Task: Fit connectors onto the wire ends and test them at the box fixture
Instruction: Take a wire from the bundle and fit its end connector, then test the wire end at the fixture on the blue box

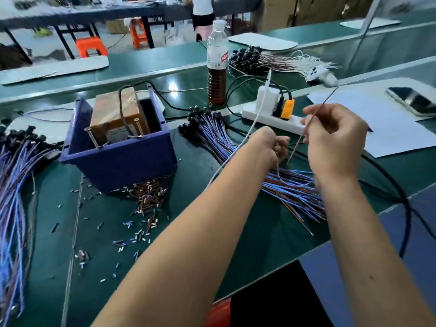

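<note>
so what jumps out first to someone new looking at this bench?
Both hands at centre right: the right hand pinches a thin brown wire that slants up and away, and the left hand is fisted beside it, over a fan of blue and brown wires. Left of them stands the blue box fixture, with cut sleeve bits scattered in front of it.

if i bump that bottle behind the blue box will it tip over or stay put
The bottle is tall and narrow, so a knock near its cap would probably tip it. The dark liquid fills only its lower half, which likely steadies it against a low nudge. On its side it would probably roll along the green table.
</note>
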`<action>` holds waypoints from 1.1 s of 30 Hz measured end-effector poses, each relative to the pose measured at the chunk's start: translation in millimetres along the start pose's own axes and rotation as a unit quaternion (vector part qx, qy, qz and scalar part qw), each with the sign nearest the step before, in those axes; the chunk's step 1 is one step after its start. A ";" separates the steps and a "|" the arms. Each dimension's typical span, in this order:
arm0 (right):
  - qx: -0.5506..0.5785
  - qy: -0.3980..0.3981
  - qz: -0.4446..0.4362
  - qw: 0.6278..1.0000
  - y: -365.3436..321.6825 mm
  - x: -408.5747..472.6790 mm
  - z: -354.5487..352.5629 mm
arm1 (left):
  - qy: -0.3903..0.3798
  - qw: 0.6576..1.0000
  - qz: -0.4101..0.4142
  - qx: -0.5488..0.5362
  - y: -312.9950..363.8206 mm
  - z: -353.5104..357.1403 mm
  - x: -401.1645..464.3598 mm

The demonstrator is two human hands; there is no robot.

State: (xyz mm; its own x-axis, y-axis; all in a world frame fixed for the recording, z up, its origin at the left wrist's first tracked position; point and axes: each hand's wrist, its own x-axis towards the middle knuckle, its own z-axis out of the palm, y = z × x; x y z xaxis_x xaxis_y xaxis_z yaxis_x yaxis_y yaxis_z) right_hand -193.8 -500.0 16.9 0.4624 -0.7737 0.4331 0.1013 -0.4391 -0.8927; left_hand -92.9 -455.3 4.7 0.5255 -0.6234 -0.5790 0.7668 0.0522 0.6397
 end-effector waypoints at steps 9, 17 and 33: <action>-0.061 0.215 -0.261 0.939 -16.2 -8.0 14.9 | 0.183 0.969 0.159 -0.056 38.2 -50.5 8.6; -0.303 -0.275 -0.109 0.906 -5.5 -25.6 70.6 | 0.200 0.945 0.213 -0.150 67.1 -67.0 3.3; -0.372 -0.290 -0.026 0.881 -4.8 -17.2 58.7 | 0.338 0.880 0.270 0.199 78.4 -100.6 4.7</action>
State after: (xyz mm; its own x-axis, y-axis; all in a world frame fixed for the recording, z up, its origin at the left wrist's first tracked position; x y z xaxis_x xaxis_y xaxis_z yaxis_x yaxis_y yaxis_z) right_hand -150.5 -457.8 6.5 0.8683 -0.4754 0.1419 -0.3707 -0.8118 -0.4513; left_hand 6.8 -375.6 1.3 0.9754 0.0209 -0.2193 0.2197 -0.1632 0.9618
